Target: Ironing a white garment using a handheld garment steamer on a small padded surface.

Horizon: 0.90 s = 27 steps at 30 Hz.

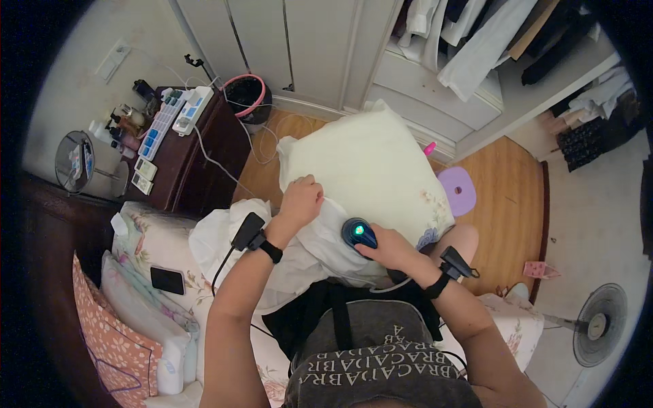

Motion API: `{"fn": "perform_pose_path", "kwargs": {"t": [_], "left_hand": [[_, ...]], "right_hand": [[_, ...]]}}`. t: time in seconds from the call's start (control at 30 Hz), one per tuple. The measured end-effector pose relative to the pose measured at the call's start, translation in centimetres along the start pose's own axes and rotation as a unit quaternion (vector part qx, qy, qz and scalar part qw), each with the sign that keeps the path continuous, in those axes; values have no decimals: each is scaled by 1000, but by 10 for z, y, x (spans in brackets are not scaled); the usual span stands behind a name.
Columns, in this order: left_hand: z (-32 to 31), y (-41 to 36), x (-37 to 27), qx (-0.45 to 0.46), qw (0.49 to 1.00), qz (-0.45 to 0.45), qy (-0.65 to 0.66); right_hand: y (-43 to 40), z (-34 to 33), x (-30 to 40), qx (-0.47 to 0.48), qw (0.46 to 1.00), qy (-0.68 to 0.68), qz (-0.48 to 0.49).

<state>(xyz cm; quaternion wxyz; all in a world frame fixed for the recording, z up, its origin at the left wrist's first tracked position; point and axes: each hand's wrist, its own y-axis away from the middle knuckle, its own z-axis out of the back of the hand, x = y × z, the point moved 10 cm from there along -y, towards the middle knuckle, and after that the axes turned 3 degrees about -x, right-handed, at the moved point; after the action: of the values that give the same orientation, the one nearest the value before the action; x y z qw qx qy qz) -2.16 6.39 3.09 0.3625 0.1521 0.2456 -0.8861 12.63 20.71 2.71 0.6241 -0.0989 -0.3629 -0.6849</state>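
My right hand point(390, 247) is wrapped around a dark blue fabric shaver point(357, 233) with a lit green display. Its round head rests on a white cloth garment point(331, 239). My left hand point(302, 200) pinches the upper edge of that garment, up and to the left of the shaver. Underneath, a pale cream pillow point(352, 153) with flowers at one corner extends away from my lap. More of the white cloth lies bunched beneath my left wrist. A pale cord point(390, 289) runs below my right hand.
To the left stands a dark wooden nightstand point(214, 148) with a power strip point(193, 109), bottles and a round mirror point(74, 162). A phone point(167, 280) lies on the bed. A bin point(250, 99), a purple stool point(457, 191) and a fan point(598, 326) stand around.
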Motion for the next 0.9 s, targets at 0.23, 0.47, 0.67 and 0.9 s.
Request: {"fn": "perform_pose_path", "kwargs": {"t": [0.23,0.47,0.67,0.9], "left_hand": [[-44,0,8,218,966,88,108],[-38,-5,19,166,971,85,148],[-54,2,40,137,966,152,159],[-85,19,62,181,858,285,387]], "right_hand": [[-6,-1,2,-17,1000,-10,-3],[-6,-2,5,-9,1000,-7,-1],[-5,-4,5,-16,1000,-7,-16],[0,3,6,-38,998,-20,-39]]}}
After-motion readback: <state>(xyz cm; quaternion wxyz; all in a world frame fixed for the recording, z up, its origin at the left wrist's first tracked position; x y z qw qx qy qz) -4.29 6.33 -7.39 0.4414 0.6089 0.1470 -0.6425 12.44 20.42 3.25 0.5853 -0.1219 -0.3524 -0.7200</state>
